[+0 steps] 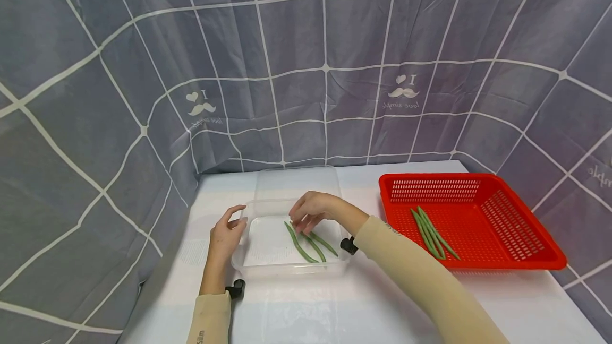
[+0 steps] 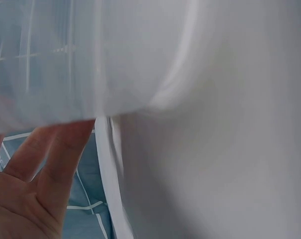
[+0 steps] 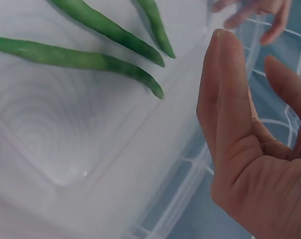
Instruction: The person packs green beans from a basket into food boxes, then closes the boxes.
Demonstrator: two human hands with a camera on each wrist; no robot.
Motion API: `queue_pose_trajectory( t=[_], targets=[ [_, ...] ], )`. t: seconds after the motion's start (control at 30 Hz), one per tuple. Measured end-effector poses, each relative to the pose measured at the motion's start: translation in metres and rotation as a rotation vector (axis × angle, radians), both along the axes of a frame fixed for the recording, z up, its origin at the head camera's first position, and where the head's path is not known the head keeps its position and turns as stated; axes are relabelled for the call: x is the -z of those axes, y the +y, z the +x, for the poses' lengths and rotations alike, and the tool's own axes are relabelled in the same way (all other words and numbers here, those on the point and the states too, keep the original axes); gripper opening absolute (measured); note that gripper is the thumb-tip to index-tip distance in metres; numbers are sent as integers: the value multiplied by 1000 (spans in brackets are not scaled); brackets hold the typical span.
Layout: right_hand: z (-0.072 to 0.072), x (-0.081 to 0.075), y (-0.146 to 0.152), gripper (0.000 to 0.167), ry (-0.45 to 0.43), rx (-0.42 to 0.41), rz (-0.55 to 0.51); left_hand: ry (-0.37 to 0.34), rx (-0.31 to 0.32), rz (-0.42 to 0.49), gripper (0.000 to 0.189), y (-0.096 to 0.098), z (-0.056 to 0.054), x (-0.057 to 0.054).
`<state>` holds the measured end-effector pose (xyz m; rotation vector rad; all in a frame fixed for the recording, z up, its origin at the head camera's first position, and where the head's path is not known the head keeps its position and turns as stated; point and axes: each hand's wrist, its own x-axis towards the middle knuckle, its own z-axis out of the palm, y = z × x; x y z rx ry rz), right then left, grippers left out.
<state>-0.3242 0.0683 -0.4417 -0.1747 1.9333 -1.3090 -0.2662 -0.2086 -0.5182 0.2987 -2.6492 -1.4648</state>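
Three green beans (image 1: 300,244) lie in a clear plastic container (image 1: 260,268), their lengths running toward its front right. My right hand (image 1: 313,211) is over the container, just above the beans' far ends. In the right wrist view its fingers (image 3: 225,99) are nearly straight, the thumb stands apart, and no bean is between them; the bean tips (image 3: 152,84) end close beside it. At the container's left wall is my left hand (image 1: 226,235), fingers reaching to the rim. The left wrist view shows its fingers (image 2: 60,154) extended against the outside of the cloudy wall, partly hidden behind it.
A red perforated basket (image 1: 518,259) stands to the right on the white table (image 1: 382,301), with several green beans (image 1: 430,232) in it. A clear lid-like panel (image 1: 296,182) extends behind the container. Grey checked curtain (image 1: 296,94) surrounds the table's back and sides.
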Motion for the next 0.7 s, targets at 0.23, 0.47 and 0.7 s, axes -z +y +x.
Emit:
queue_pose_trajectory(
  t=[0.23, 0.47, 0.7],
  targets=[
    [-4, -16, 22, 38, 4, 48, -55, -5, 3, -6, 44, 1, 1, -3],
    [-4, -31, 50, 42, 29, 83, -125, -4, 11, -18, 44, 0, 2, -3],
    [2, -48, 77, 46, 51, 122, -175, -9, 17, -12, 45, 1, 1, -3]
  ],
)
